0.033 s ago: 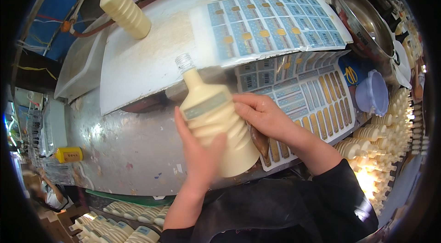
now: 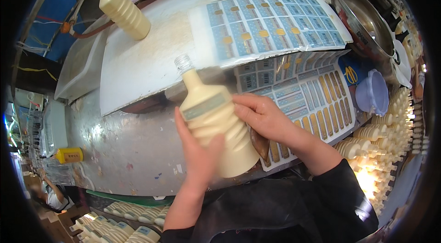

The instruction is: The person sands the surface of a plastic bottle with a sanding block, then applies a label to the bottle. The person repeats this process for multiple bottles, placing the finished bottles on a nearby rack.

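Observation:
A cream plastic bottle [image 2: 220, 135] with a ridged body and a clear threaded neck is tilted in front of me, its neck toward the far left. My left hand [image 2: 200, 151] grips its left side, fingers partly hidden behind it and the thumb across the front. Across the bottle's shoulder lies a blue-grey strip label [image 2: 207, 106]. At the right end of that strip, my right hand [image 2: 257, 112] pinches thumb and forefinger against the bottle's edge. A brown pointed piece [image 2: 260, 144] shows below my right hand; its kind is unclear.
Blue label sheets [image 2: 271, 27] cover a raised white board [image 2: 161, 59]; gold and blue label sheets [image 2: 317, 105] lie under its edge. Another cream bottle [image 2: 124, 11] lies at far left. A metal pan [image 2: 363, 18], a lilac tub [image 2: 373, 92] and stacked bottles [image 2: 367, 139] line the right.

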Demonstrator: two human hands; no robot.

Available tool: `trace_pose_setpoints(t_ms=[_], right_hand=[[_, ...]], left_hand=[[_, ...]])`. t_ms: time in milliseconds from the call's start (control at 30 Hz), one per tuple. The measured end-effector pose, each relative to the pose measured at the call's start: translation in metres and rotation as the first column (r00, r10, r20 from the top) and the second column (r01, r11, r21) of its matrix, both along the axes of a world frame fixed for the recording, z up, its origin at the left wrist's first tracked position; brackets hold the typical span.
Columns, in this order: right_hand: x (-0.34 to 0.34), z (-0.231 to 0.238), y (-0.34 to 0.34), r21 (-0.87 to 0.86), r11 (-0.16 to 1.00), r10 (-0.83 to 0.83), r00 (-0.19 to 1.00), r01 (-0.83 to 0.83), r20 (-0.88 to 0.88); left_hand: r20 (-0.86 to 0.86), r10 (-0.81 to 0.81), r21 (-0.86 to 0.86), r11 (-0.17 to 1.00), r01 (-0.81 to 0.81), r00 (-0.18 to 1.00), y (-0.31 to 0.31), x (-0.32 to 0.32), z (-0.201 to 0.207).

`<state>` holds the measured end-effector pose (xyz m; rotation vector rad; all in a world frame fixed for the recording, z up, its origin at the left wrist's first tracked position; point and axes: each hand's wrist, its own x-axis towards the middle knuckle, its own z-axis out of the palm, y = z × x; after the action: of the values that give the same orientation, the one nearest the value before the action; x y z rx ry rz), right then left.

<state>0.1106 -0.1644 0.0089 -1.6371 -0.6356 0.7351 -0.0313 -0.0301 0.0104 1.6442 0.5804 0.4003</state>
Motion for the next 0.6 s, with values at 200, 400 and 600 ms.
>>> trace_pose_setpoints(t_ms=[200,400,600], right_hand=[[-0.013,0.025,-0.008,-0.106,0.994,0.043,0.964,-0.016,0.262],[-0.017,0.027,-0.010,-0.108,0.994,0.040,0.965,-0.012,0.259],[-0.005,0.007,-0.007,0.001,1.000,0.024,0.999,-0.024,-0.046]], left_hand=[[0.198,0.003,-0.378,0.923,0.074,0.980,0.007,0.002,-0.019],[0.290,-0.043,-0.447,0.877,0.175,0.956,0.010,0.002,-0.027],[0.171,0.054,-0.376,0.926,0.015,0.984,0.004,0.000,-0.019]])
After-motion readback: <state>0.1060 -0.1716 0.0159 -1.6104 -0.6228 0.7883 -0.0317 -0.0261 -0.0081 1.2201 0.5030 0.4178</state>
